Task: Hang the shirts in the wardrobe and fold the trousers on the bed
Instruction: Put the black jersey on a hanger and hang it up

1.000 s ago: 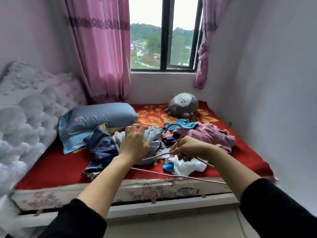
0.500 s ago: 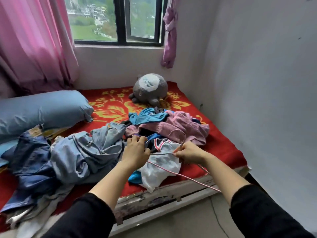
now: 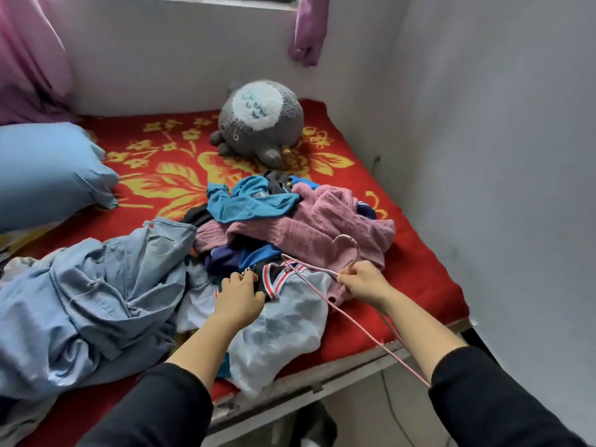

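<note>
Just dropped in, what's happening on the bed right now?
A person stands at the bed with the red floral blanket. Their right hand pinches a thin pink wire hanger just below its hook. The left hand grips the striped collar of a white shirt at the front of the clothes pile. The hanger lies across the collar, not yet inside the shirt. The pink knitted sweater and light blue denim garments lie unsorted.

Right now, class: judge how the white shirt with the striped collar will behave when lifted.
Probably floppy: the white shirt lies crumpled, sagging over the bed edge. Likely light; its thin fabric creases softly. It may snag the pink hanger crossing it.
</note>
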Motion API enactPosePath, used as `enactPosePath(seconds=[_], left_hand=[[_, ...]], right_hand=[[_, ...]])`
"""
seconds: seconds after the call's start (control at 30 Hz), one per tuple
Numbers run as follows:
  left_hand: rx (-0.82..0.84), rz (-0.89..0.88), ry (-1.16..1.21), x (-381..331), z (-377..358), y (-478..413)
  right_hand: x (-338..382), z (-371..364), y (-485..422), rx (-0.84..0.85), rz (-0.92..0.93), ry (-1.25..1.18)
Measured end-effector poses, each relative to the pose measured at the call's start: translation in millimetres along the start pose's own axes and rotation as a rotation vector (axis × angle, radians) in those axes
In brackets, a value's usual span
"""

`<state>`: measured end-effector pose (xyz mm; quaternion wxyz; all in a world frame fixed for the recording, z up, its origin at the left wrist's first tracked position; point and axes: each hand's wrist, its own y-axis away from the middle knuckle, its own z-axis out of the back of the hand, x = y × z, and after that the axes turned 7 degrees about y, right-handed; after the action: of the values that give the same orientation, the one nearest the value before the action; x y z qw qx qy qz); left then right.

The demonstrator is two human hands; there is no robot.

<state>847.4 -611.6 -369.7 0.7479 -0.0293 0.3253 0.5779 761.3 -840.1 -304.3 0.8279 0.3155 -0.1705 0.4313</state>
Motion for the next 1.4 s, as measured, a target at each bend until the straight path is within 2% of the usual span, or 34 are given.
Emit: enactPosePath(seconds=[0.13, 0.23, 0.27, 0.33, 0.43, 0.53, 0.6, 0.7, 0.87, 1.07, 1.2, 1.3, 1.4], left_hand=[[0.091, 0.164, 0.093, -3, -36, -53], [0.139, 0.368, 0.258, -7, -67, -83], [0.129, 0.484, 0.387, -8, -79, -91], [0.103, 0.806, 0.790, -12, -104, -113], [-0.006, 1.096, 1.259, -12, -123, -126], [-0.176, 1.275, 1.491, -9, -142, -147], [-0.290, 1.324, 1.567, -10, -145, -154], [-0.448, 1.192, 1.324, -12, -132, -157], [-0.450, 0.702, 0.961, -20, -52, -139], [-0.380, 0.236, 0.933, -69, 67, -116], [-0.333, -0.028, 1.051, -104, 133, -109], [-0.380, -0.138, 1.034, -126, 175, -105], [-0.484, -0.227, 1.223, -137, 219, -101]], right_hand=[[-8, 0, -72, 0.084, 0.020, 0.077], [-18, -3, -125, 0.176, 0.054, 0.104], [-21, -5, -141, 0.202, 0.061, 0.106], [-27, -13, -180, 0.271, 0.071, 0.108], [-30, -18, -202, 0.297, 0.123, 0.078], [-40, -31, -227, 0.368, 0.249, 0.095], [-43, -38, -231, 0.378, 0.297, 0.126], [-35, -44, -231, 0.372, 0.319, 0.139], [13, -40, -231, 0.397, 0.381, 0.051], [90, -17, -226, 0.494, 0.532, -0.082], [139, 11, -211, 0.586, 0.651, -0.144], [175, 33, -196, 0.477, 0.741, -0.162], [222, 65, -187, 0.361, 0.751, -0.259]])
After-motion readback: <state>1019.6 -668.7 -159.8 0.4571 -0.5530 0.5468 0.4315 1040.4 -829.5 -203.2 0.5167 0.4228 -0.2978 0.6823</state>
